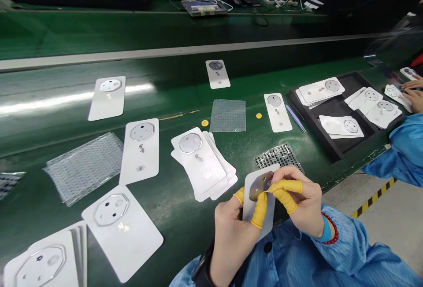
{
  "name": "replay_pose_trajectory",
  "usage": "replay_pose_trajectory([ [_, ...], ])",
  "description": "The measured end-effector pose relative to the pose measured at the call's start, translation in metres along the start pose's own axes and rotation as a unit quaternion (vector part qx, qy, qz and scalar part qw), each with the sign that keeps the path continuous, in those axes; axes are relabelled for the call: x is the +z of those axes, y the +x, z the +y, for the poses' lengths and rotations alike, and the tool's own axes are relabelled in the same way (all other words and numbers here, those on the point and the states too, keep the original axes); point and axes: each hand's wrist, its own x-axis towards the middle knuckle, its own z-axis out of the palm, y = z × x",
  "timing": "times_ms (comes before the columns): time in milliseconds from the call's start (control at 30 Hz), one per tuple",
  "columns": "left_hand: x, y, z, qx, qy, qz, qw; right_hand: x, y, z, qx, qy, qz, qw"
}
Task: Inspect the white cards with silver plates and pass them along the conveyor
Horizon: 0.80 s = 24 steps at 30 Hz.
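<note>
My left hand [233, 243] grips a white rectangular card [259, 207] from below, with yellow finger cots on its fingertips. My right hand [302, 199], also wearing yellow cots, pinches an amber translucent oval piece [259, 185] against the top of that card. Beside my hands lies a fanned stack of white cards [198, 163], each printed with an octagonal silver ring. Several more such cards [140, 150] lie loose on the green bench [165, 203]. My sleeves are blue.
A black tray [317, 144] holds several cards at right. A co-worker's hands [413, 95] work at its far side. Bubbled plastic sheets [228, 115], a dotted black sheet [279, 157], tweezers [295, 117] and yellow round stickers [205, 123] lie on the bench.
</note>
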Motion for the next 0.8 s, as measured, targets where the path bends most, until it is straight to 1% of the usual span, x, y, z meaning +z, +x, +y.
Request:
replay_pose_trajectory([
  [33, 0.000, 0.000, 0.001, 0.005, 0.000, -0.003, 1.000, 0.000, -0.001, -0.001, -0.003, -0.009, 0.005, 1.000],
  [100, 0.000, 0.001, 0.002, 0.025, 0.009, -0.005, 1.000, 0.001, -0.002, -0.002, -0.051, -0.053, 0.021, 0.997],
  [167, -0.001, 0.000, 0.001, 0.063, 0.038, 0.016, 0.997, 0.002, -0.005, -0.002, -0.118, -0.106, 0.037, 0.987],
  [200, -0.001, 0.000, 0.001, 0.084, 0.058, 0.029, 0.994, 0.002, -0.006, -0.002, -0.141, -0.124, 0.042, 0.981],
  [267, -0.001, 0.000, 0.002, 0.118, 0.101, 0.055, 0.986, 0.002, -0.009, -0.002, -0.153, -0.139, 0.044, 0.977],
  [333, -0.001, 0.000, 0.005, 0.130, 0.136, 0.070, 0.980, 0.002, -0.009, -0.001, -0.140, -0.130, 0.038, 0.981],
  [433, 0.000, -0.001, 0.007, 0.121, 0.170, 0.089, 0.974, 0.002, -0.008, -0.001, -0.098, -0.098, 0.025, 0.990],
  [533, -0.001, -0.003, 0.003, 0.121, 0.192, 0.104, 0.968, 0.002, -0.003, -0.003, -0.052, -0.077, -0.021, 0.995],
  [600, -0.003, -0.005, -0.001, 0.138, 0.206, 0.104, 0.963, 0.001, 0.000, -0.004, -0.033, -0.056, -0.061, 0.996],
  [667, -0.005, -0.007, -0.003, 0.156, 0.217, 0.103, 0.958, 0.000, 0.004, -0.003, -0.021, -0.030, -0.086, 0.996],
  [733, -0.006, -0.009, -0.003, 0.167, 0.219, 0.100, 0.956, 0.000, 0.005, -0.001, -0.012, -0.006, -0.079, 0.997],
  [800, -0.006, -0.009, -0.003, 0.175, 0.206, 0.099, 0.958, 0.001, 0.006, 0.000, 0.002, 0.013, -0.056, 0.998],
])
